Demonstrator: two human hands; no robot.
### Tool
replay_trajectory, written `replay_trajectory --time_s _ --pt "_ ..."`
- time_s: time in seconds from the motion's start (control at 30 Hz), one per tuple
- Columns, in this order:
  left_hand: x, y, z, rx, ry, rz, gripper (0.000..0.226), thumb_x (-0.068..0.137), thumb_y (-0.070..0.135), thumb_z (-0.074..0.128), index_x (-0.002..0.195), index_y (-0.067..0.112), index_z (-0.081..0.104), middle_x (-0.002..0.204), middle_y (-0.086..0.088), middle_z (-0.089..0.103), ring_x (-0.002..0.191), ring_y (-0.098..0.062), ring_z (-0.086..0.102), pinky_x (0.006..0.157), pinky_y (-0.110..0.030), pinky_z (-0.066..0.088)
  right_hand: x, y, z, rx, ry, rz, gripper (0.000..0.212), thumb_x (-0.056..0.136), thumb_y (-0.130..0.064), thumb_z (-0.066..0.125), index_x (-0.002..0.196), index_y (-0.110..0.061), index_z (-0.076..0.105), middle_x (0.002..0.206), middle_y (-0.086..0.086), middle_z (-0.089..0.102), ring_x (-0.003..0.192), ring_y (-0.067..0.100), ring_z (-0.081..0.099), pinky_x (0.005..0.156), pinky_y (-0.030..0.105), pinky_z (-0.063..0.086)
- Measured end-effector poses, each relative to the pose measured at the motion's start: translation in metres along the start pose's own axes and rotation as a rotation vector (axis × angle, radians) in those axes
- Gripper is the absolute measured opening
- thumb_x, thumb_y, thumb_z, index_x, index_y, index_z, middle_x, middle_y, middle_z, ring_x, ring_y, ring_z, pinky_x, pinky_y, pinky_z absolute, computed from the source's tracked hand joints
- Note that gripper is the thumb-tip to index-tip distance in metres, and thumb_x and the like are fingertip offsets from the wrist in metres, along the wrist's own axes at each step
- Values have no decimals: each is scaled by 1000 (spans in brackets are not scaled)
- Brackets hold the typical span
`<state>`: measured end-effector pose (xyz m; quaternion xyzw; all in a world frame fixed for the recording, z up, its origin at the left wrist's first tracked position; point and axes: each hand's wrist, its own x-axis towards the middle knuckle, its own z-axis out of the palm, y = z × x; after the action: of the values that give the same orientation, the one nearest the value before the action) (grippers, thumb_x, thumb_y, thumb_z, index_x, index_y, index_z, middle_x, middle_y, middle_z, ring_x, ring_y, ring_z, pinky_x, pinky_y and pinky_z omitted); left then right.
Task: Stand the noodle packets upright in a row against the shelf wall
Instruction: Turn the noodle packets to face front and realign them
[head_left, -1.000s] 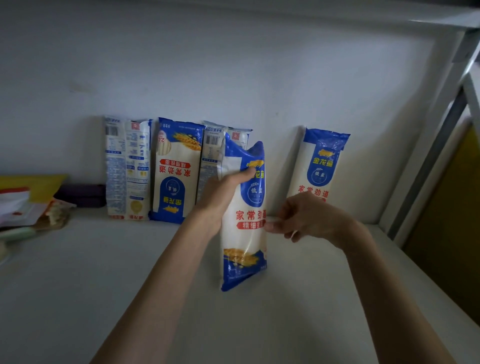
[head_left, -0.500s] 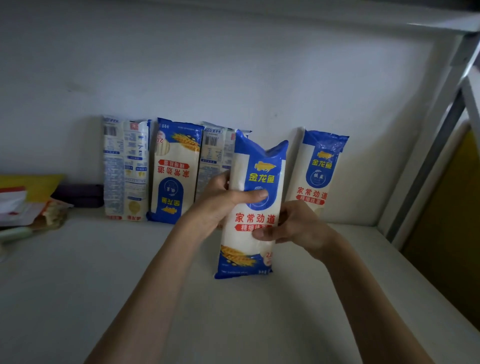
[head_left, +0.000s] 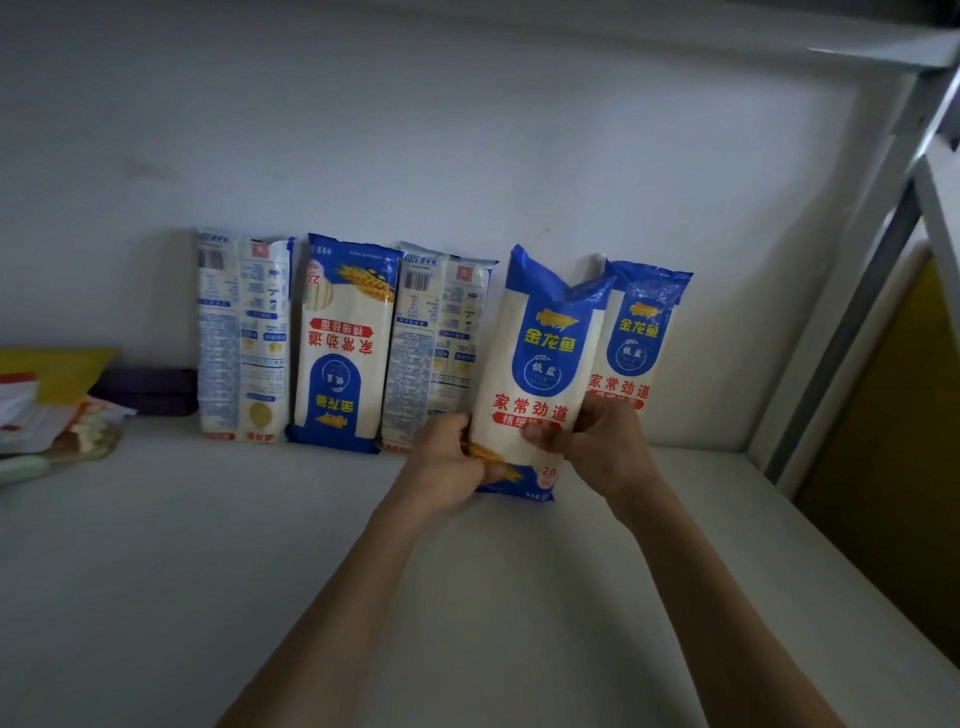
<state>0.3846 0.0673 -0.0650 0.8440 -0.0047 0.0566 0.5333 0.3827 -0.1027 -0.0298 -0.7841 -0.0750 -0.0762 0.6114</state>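
Several blue-and-white noodle packets lean upright in a row against the white shelf wall (head_left: 467, 156). The held packet (head_left: 545, 358) stands upright, front facing me, between the third packet (head_left: 434, 343) and the rightmost packet (head_left: 641, 332). My left hand (head_left: 447, 462) grips its lower left edge. My right hand (head_left: 597, 447) grips its lower right edge and hides the bottom of the rightmost packet. To the left stand a back-facing packet (head_left: 241, 338) and an upside-down packet (head_left: 343, 348).
The white shelf board (head_left: 208, 571) stretches toward me. At the far left lie a dark purple item (head_left: 145, 389), yellow and red papers (head_left: 47, 395) and a pale green object (head_left: 21, 467). A white metal frame post (head_left: 841, 338) borders the right side.
The held packet turned front-facing and moved back toward the wall into the gap in the row. Both hands slid down to its lower edges.
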Motion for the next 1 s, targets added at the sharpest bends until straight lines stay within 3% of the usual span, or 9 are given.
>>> replay_trajectory --time_s 0.07,0.2,0.4,0.53,0.67,0.73,0.83,0.9,1.0 --pt "0 -2 10 -15 109 12 47 69 10 85 112 18 68 106 2 72 98 -14 66 85 -31 54 2 0 1 -100 -32 -11 43 76 -12 78 117 -12 63 119 2 69 108 17 64 86 41 57" --pt "-4 -6 18 -17 202 22 46 67 14 87 108 21 67 102 5 72 95 -15 68 85 -37 56 4 8 1 -273 -79 59 52 73 -8 81 120 -12 60 122 3 65 117 22 59 93 48 54" --pt "-5 -8 18 69 302 15 40 66 27 89 77 28 51 80 9 64 75 -10 62 60 -23 47 3 13 16 -256 84 46 43 80 -7 76 119 -10 59 125 5 63 121 25 56 94 43 50" --pt "-9 -10 26 53 369 49 40 71 24 85 92 23 52 92 4 65 83 -13 63 72 -31 55 12 12 20 -298 139 62 34 79 -8 76 110 -5 64 115 8 67 112 26 61 84 37 52" --pt "-5 -13 20 60 459 114 34 77 2 75 96 19 53 82 6 60 78 -10 63 61 -14 48 25 11 20 -319 151 81 29 77 -9 77 104 -5 68 105 8 70 96 20 62 75 34 53" --pt "-4 -14 18 98 415 136 30 78 -3 71 97 16 58 85 6 59 81 -11 62 64 -10 47 27 12 20 -326 155 58 25 76 -5 77 100 -4 69 102 9 71 95 21 63 70 31 52" --pt "-9 -10 23 224 296 176 30 81 2 69 105 20 67 101 4 63 93 -12 62 76 -20 52 28 15 15 -342 178 42 22 73 -15 82 88 -7 68 93 6 71 86 19 65 62 28 54" --pt "-11 -7 25 275 276 183 35 83 4 66 111 24 69 107 6 64 97 -12 62 82 -29 55 29 13 6 -376 215 51 30 74 -33 81 80 -9 64 89 6 71 84 22 67 67 35 57" --pt "-10 -6 25 274 281 195 38 82 3 65 114 22 70 110 2 64 100 -14 61 85 -31 55 29 6 -10 -352 419 140 56 77 -43 76 113 -8 52 115 11 62 104 29 62 80 42 52"
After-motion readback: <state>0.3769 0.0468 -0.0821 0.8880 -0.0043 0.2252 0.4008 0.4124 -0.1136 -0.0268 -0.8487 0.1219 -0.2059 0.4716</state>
